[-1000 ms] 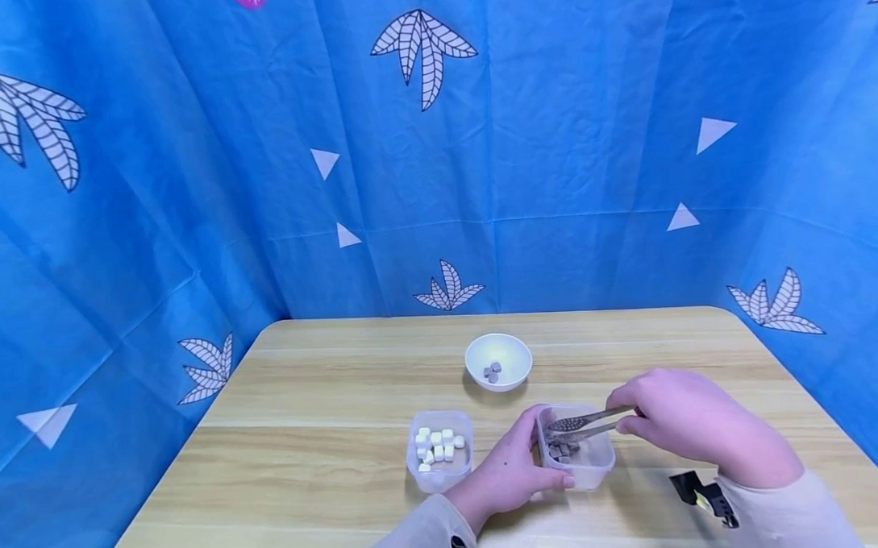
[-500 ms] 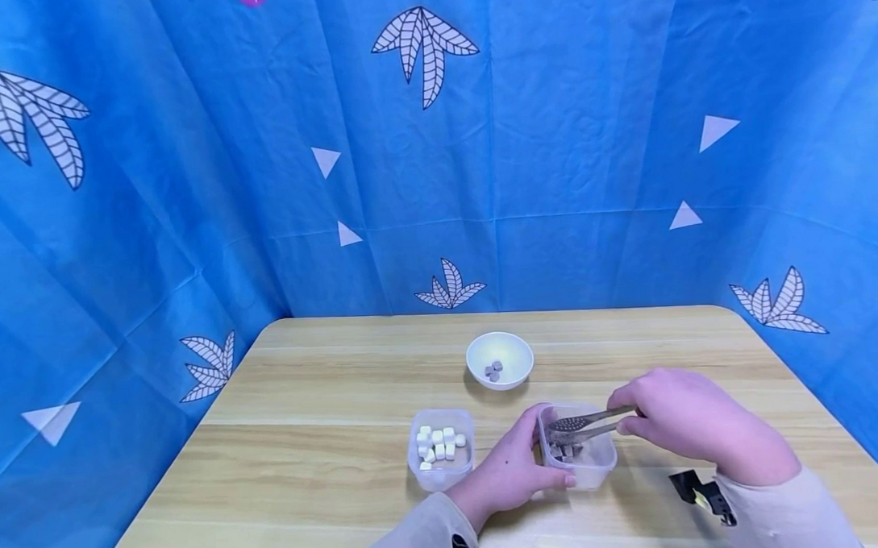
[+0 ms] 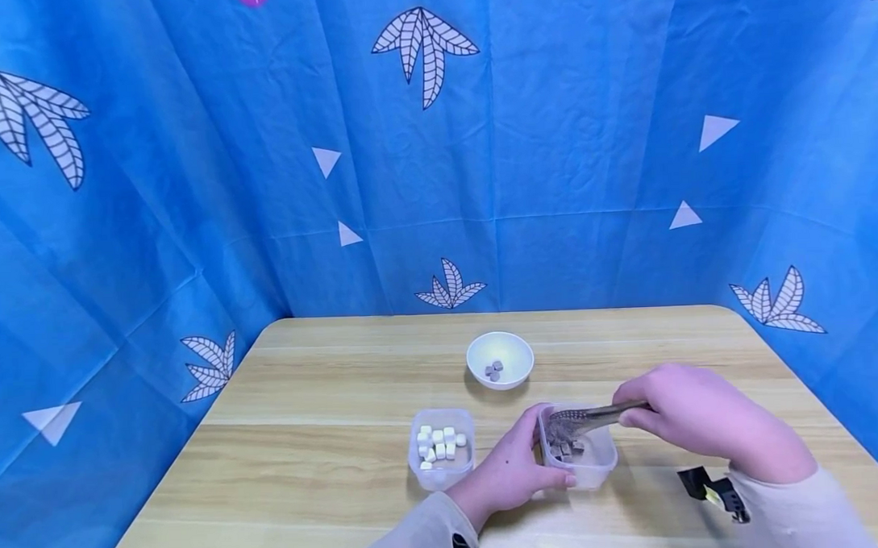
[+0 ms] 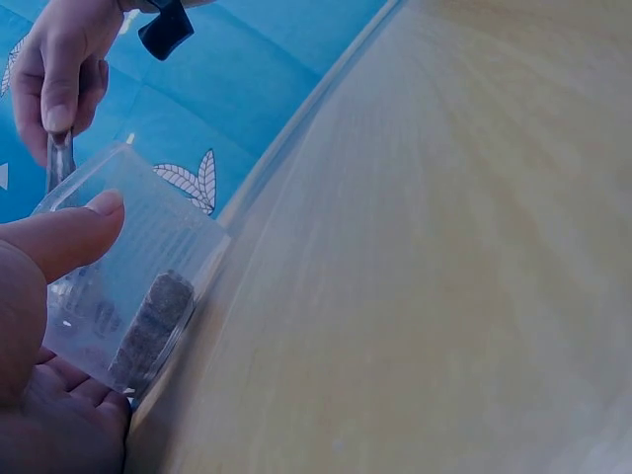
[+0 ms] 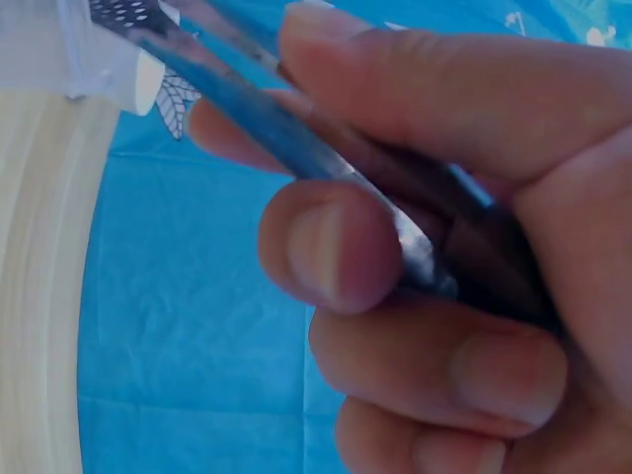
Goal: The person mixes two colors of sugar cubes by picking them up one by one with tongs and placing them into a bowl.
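In the head view my left hand [image 3: 507, 469] holds a clear plastic container [image 3: 597, 474] by its left side, thumb in front. Small grey-brown cubes [image 3: 564, 452] lie in that container; the left wrist view shows them bunched along its bottom. My right hand [image 3: 679, 415] grips metal tongs [image 3: 600, 416], fingers curled round the arms in the right wrist view. The tongs reach over the rim, their perforated ends [image 3: 562, 419] inside at the far left, arms squeezed close together. I cannot tell whether a cube is between the tips.
Beyond the containers stands a white bowl [image 3: 516, 353] with a few grey-brown cubes [image 3: 494, 371] inside. Left of my left hand is a second clear container [image 3: 446, 479] with several white cubes [image 3: 445, 443]. A blue patterned curtain [image 3: 550, 141] hangs behind the wooden table [image 3: 307, 440].
The tongs' arms have come together from a spread position, and my right hand has shifted slightly right and turned. My left hand and both containers stay in place.
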A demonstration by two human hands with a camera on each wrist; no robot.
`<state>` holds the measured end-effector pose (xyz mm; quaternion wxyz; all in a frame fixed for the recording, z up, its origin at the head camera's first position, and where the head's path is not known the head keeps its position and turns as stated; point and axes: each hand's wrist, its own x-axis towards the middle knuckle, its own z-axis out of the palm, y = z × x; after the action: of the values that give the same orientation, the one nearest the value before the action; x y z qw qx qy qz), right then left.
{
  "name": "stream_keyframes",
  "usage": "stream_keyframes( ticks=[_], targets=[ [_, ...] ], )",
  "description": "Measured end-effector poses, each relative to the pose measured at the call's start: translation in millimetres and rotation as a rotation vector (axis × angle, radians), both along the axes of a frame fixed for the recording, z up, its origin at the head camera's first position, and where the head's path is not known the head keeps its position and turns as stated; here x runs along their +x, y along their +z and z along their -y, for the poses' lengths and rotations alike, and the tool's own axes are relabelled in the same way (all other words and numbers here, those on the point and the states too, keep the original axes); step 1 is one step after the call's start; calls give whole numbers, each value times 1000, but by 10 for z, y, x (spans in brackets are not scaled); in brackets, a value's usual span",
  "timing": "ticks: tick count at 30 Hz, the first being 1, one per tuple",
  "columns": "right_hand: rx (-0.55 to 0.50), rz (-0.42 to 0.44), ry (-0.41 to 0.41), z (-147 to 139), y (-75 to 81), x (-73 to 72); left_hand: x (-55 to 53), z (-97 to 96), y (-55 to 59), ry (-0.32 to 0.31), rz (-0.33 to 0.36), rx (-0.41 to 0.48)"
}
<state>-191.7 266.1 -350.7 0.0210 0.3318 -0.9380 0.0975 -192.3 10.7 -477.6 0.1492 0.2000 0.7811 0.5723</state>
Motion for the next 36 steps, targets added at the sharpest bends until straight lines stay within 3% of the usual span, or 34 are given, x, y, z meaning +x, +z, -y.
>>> stream_keyframes(
  ticks=[8,16,23,29,36],
  targets=[
    [-49,34,-18,-125,89,1,-22,-4,-10,4,1,-7],
    [-139,-37,5,-167,126,-15,-9,0,10,25,5,-22],
    [-233,-145,-80,-17,-58,-216,-4,4,13,23,25,-22],
    [-263,-131,-215,137,-243,-444,-14,14,5,26,33,-29],
    [-249,-170,-268,217,-406,-562,-13,11,-5,13,17,-25]
  ],
)
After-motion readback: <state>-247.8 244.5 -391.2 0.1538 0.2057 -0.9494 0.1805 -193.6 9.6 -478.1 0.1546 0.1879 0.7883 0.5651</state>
